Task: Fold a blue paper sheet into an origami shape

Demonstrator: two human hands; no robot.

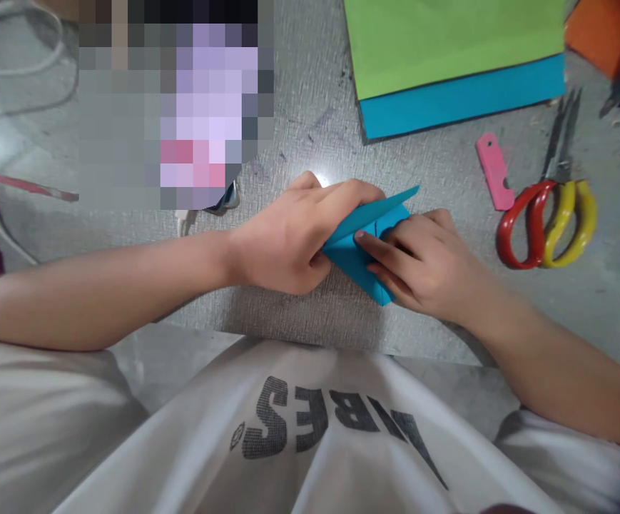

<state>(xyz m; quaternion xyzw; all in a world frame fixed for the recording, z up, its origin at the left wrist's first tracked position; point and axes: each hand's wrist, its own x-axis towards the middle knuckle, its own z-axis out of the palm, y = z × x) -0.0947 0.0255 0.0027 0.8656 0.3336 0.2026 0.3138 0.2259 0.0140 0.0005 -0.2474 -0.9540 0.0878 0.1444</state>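
Note:
A folded piece of blue paper point(360, 260) is held between my two hands above the table, close to my body. My left hand point(293, 235) grips its left side, with the fingers behind a raised flap and the thumb low at the edge. On the right side my right hand point(422, 260) pinches the paper, one fingertip lying on its inner face. A thin dark line shows on the paper near that fingertip. Some of the right fingers are hidden behind the sheet.
Scissors with red and yellow handles point(548, 221) and a pink folding cutter point(494, 171) lie to the right. Green point(454, 43) and blue sheets point(464, 103) are at the back, an orange item point(606, 36) beside them. White cables point(7, 232) run on the left. One patch is pixelated.

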